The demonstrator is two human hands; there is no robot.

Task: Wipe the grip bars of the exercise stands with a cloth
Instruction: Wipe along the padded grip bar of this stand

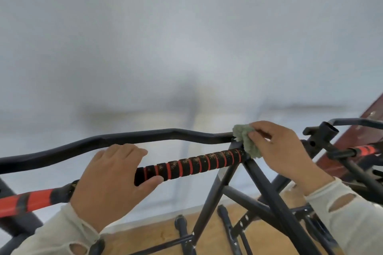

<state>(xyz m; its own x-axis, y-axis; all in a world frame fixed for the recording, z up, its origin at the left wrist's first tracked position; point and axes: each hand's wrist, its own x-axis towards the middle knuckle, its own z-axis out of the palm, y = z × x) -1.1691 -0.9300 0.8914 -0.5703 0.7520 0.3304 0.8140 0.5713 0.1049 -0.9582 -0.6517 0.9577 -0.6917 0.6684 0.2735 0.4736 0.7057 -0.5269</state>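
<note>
A black grip bar (192, 164) wound with red stripes runs across the middle of the view, speckled with dirt. My left hand (109, 182) grips its left end, fingers over the top and thumb underneath. My right hand (281, 147) pinches a fuzzy green cloth (246, 141) against the bar's right end, where it meets the frame's joint. Behind the grip runs a bent black top bar (124, 137). A second red-and-black grip (27, 200) shows at the lower left, and another (364, 149) at the far right.
Black frame legs (269, 196) slope down from the joint to a wooden floor (157, 234). An open black tube end (329, 128) and more frame tubes stand at the right. A white wall fills the background. A reddish-brown board (356, 130) leans at the right edge.
</note>
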